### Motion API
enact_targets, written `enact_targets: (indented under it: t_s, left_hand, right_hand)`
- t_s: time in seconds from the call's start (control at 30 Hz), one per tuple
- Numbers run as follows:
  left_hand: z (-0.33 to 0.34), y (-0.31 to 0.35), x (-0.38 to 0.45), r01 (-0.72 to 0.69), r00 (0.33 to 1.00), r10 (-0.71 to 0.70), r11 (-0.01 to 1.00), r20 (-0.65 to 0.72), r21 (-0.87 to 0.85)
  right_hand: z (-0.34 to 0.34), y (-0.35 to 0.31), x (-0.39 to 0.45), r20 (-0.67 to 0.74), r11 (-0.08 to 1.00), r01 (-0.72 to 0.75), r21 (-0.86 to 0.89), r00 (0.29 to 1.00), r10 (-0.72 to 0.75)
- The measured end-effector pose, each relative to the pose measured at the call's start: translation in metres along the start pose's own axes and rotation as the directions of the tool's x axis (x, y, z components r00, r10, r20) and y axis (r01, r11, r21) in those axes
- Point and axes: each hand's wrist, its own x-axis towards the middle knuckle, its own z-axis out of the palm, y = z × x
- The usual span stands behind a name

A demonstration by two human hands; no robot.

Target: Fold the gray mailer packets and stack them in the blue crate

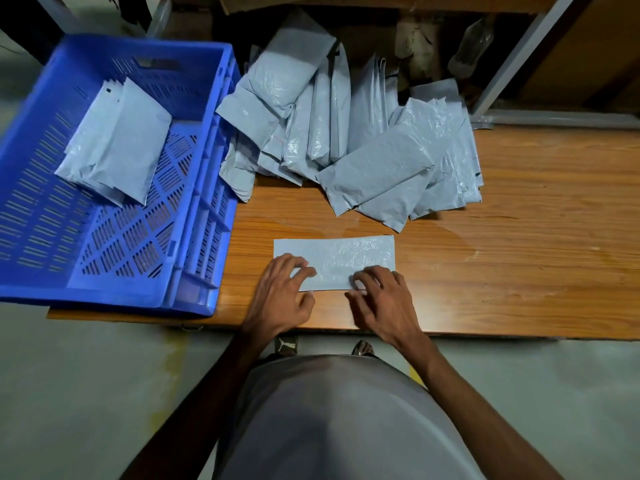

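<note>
A gray mailer packet (337, 259) lies flat on the wooden table (536, 254) near its front edge, folded into a long strip. My left hand (285, 296) rests on its left end with fingers spread and slightly bent. My right hand (381, 299) presses on its lower right part, fingertips on the near edge. A heap of several unfolded gray packets (346, 133) lies behind it. The blue crate (194, 209) stands at the left with a small stack of folded packets (114, 143) leaning in it.
The crate overhangs the table's front left corner. Bare wood stretches to the right of the strip. Metal shelf legs (519, 57) and cardboard stand at the back. The table's front edge runs just below my hands, with grey floor beneath.
</note>
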Motion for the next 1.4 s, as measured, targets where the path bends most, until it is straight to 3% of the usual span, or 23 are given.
enact_targets:
  t_s: [0.1, 0.23, 0.37, 1.0, 1.17, 1.27, 1.4]
  left_hand:
    - [0.005, 0.004, 0.013, 0.04, 0.999, -0.04, 0.999, -0.009, -0.024]
    - [0.025, 0.0, 0.033, 0.026, 0.988, -0.047, 0.99, 0.149, 0.14]
    - [0.033, -0.002, 0.034, -0.005, 0.987, -0.032, 0.972, 0.155, 0.235]
    - [0.03, -0.002, 0.039, -0.006, 0.989, -0.022, 0.982, 0.148, 0.191]
    - [0.025, 0.001, 0.041, -0.001, 0.981, -0.035, 0.982, 0.189, 0.186]
    - [0.026, 0.016, 0.047, -0.038, 0.99, 0.003, 0.968, 0.14, 0.247]
    - [0.04, 0.026, 0.058, -0.068, 0.985, 0.033, 0.977, 0.169, 0.204]
  right_hand:
    - [0.004, 0.001, 0.014, -0.041, 0.999, -0.015, -0.035, 0.999, 0.013]
    - [0.011, 0.0, 0.036, 0.097, 0.996, -0.054, -0.076, 0.993, 0.062]
    - [0.021, 0.005, 0.039, 0.152, 0.996, -0.037, -0.085, 0.987, 0.05]
    - [0.021, 0.008, 0.046, 0.185, 0.996, -0.061, -0.064, 0.98, 0.072]
    - [0.009, 0.01, 0.038, 0.15, 0.991, -0.094, 0.094, 0.986, 0.079]
    - [0.004, 0.023, 0.033, 0.108, 0.994, -0.113, 0.012, 0.988, 0.111]
    - [0.011, 0.036, 0.03, 0.141, 0.989, -0.131, -0.072, 0.98, 0.14]
